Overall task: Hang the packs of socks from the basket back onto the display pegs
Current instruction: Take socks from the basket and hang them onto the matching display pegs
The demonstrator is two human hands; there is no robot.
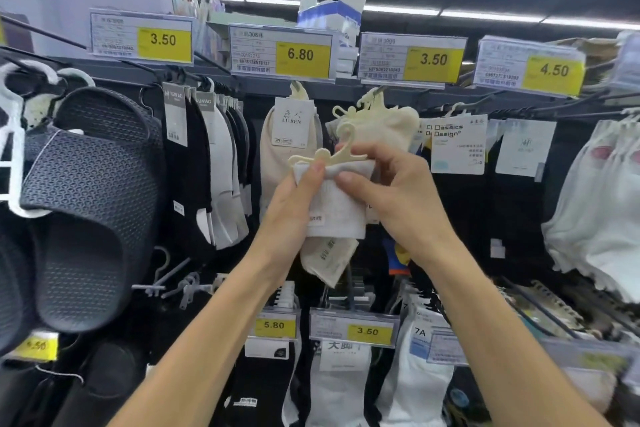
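Note:
Both my hands hold up a pack of white and cream socks (337,211) in front of the display. My left hand (294,198) grips its left side, thumb on the top edge. My right hand (388,187) pinches the pack's top by its cream plastic hanger hook (329,154). The pack hangs below a peg (375,94) that carries cream socks (381,125) under a 3.50 price tag (412,57). No basket is in view.
A beige sock pack (287,146) hangs left of my hands under the 6.80 tag. Black and white sock packs (207,163) and dark slippers (93,204) fill the left. White garments (595,204) hang right. Lower pegs with socks and price tags (353,326) lie beneath.

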